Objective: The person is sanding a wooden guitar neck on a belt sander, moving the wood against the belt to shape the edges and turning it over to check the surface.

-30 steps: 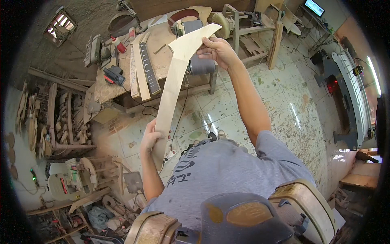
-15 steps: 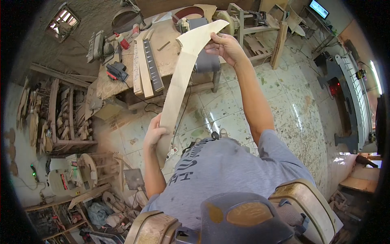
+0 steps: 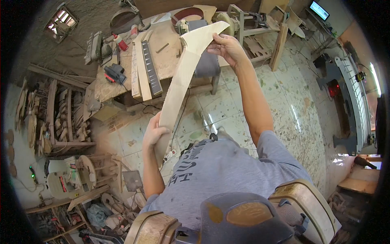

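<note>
A pale wooden guitar neck, with a pointed, angled headstock, is held up slantwise between my hands. My left hand is closed round its lower end, thumb across the face. At the top, my right hand pinches the headstock's edge between thumb and fingers, some fingers tucked behind. Behind the headstock, a belt sander is partly hidden. A dark fretboard with pale triangular inlays lies on the workbench, beside light wooden strips.
On the bench lie a black and red power tool and a red glue bottle. Racks of wood offcuts stand at the left. A large grey machine stands at the right. The tiled floor is strewn with dust and shavings.
The guitar neck and both hands keep nearly the same hold, shifting only slightly. The bench and the surroundings sit a little further left in view.
</note>
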The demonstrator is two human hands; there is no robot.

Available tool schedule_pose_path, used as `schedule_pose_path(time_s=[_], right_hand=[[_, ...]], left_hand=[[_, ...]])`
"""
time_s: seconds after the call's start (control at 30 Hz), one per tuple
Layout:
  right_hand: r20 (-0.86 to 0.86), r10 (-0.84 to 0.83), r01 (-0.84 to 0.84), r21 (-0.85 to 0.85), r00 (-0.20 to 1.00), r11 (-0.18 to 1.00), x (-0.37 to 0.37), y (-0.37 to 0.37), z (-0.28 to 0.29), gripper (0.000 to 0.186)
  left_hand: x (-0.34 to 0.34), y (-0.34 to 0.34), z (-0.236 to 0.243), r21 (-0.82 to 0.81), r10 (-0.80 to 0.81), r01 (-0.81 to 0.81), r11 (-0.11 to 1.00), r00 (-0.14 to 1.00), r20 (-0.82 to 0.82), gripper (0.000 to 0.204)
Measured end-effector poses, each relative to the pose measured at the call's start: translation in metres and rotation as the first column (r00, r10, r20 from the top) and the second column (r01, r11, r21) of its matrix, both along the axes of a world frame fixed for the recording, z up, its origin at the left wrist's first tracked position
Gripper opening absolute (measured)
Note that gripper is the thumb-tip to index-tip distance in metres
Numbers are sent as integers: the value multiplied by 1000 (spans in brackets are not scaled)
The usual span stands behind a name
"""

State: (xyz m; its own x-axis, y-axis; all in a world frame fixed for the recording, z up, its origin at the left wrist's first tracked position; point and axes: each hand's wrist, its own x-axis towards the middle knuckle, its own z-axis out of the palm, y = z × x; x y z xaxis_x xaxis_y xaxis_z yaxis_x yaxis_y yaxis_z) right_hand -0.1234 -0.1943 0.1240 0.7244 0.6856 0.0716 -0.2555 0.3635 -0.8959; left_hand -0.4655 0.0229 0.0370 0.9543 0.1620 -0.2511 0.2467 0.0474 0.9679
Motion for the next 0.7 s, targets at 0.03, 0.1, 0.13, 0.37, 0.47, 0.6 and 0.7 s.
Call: schedule_pose_path(time_s=[0.03, 0.1, 0.13, 0.37, 0.47, 0.6, 0.7], right_hand=[[3, -8, 8, -11, 1000, 1000, 4, 0, 0, 35], [2, -20, 20, -22, 1000, 1000, 17, 2, -1, 35], [-4, -24, 24, -22, 1000, 999, 26, 5, -3, 36], [-19, -16, 16, 12, 1000, 1000, 98, 23, -13, 47], [-209, 19, 6, 115, 978, 993, 151, 31, -23, 54], [-156, 11, -23, -75, 988, 997, 231, 45, -45, 49], [-306, 113, -123, -12, 945, 992, 304, 63, -84, 35]], left_hand=[[4, -1, 2, 11, 3, -3, 1000, 1000, 3, 76], [15, -4, 8, 72, 13, -13, 997, 1000, 9, 74], [21, -7, 13, 103, 17, -18, 995, 1000, 11, 72], [75, -27, 52, 264, 126, -112, 958, 991, -36, 62], [112, -46, 69, 563, 136, -107, 820, 991, -10, 64], [165, -66, 75, 948, 145, 42, 315, 985, -92, 72], [202, -77, 68, 998, 190, -7, 67, 982, -5, 78]])
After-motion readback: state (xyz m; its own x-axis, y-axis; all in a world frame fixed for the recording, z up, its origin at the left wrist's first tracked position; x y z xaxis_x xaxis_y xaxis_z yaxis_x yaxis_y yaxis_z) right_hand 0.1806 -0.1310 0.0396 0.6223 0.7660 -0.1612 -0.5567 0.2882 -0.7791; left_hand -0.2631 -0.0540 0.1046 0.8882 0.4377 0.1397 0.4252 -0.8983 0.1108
